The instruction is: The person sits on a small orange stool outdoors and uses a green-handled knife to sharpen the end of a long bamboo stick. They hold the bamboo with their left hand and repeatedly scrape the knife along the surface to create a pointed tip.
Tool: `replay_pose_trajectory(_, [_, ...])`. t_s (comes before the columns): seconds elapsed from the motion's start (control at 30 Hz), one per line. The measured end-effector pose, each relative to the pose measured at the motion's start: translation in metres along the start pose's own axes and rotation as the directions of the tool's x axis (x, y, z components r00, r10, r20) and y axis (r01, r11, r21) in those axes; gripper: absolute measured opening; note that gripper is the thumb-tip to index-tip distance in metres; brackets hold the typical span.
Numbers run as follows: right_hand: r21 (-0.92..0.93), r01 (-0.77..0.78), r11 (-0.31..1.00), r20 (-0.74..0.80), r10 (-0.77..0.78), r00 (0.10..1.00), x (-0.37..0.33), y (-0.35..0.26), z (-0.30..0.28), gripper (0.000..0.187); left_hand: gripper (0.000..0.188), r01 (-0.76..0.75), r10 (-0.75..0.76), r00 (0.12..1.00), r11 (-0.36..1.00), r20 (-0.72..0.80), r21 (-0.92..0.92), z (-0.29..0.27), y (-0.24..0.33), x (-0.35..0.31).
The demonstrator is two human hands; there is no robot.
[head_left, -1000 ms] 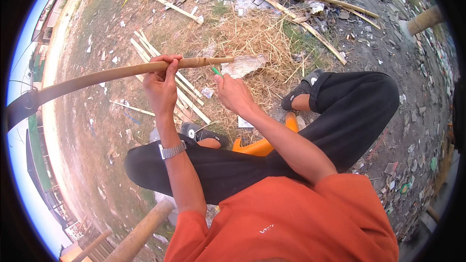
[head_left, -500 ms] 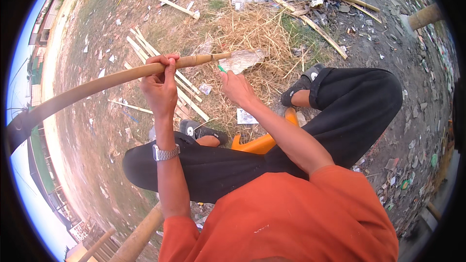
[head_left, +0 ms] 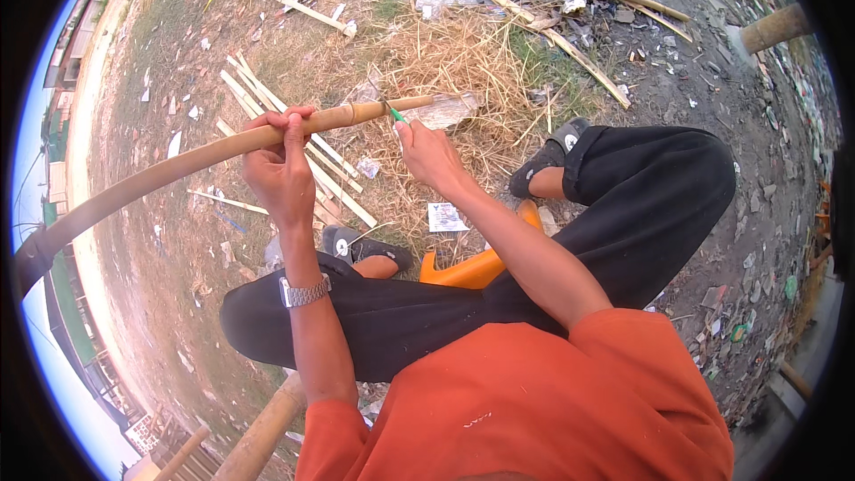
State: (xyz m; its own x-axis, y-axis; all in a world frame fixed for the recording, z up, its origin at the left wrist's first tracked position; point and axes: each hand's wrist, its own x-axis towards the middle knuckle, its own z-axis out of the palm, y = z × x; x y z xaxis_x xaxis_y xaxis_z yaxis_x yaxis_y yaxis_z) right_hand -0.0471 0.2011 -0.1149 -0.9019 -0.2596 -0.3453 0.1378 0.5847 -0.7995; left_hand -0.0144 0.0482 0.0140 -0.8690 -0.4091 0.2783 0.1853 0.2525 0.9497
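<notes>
A long bamboo pole (head_left: 196, 158) runs from the left edge to a pale, narrowed tip in front of me. My left hand (head_left: 281, 174) is closed around it behind a node, thumb on top. My right hand (head_left: 429, 156) grips a knife with a green handle (head_left: 395, 114). The thin dark blade crosses the bamboo just short of the tip and appears to touch it; its exact edge is too small to make out. Behind the tip, a pale flat piece (head_left: 452, 112) lies on dry straw (head_left: 463, 58).
Split bamboo strips (head_left: 343, 187) lie left of my feet. More bamboo pieces (head_left: 570, 52) rest at the far right. Between my legs is an orange plastic object (head_left: 468, 269). A thick bamboo post (head_left: 775, 28) stands at right, another pole (head_left: 263, 428) at lower left. Litter covers the ground.
My right hand has shifted slightly left and up, bringing the knife from beside the tip onto the bamboo. My left hand has moved slightly left and down, still holding the pole.
</notes>
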Motion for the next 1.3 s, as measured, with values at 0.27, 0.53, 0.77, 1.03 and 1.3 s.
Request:
replay_pose_trajectory(0.27, [0.039,0.110,0.993,-0.061,-0.107,0.992,-0.024,-0.011,-0.002,0.039,0.009,-0.035,0.037,0.998,0.999,0.047,-0.031,0.004,-0.008,-0.008])
replay_pose_trajectory(0.53, [-0.245,0.270,0.931,-0.144,-0.310,0.940,-0.010,0.020,0.020,0.041,0.010,-0.005,0.006,1.000,0.997,0.019,-0.072,-0.008,-0.012,-0.012])
replay_pose_trajectory(0.77, [-0.212,-0.214,0.953,-0.079,0.202,0.976,-0.019,0.087,-0.010,0.045,0.008,-0.068,0.071,0.993,0.997,0.095,-0.032,0.006,-0.005,-0.012])
replay_pose_trajectory(1.03, [0.242,-0.004,0.970,0.044,-0.007,0.999,-0.019,0.011,0.005,0.060,0.007,-0.061,0.064,0.993,0.998,0.095,-0.026,0.002,0.002,-0.018])
replay_pose_trajectory(1.3, [0.056,-0.108,0.993,0.000,0.108,0.994,-0.016,0.017,0.003,0.068,0.008,-0.033,0.039,0.988,0.998,0.149,-0.044,0.001,0.005,-0.020])
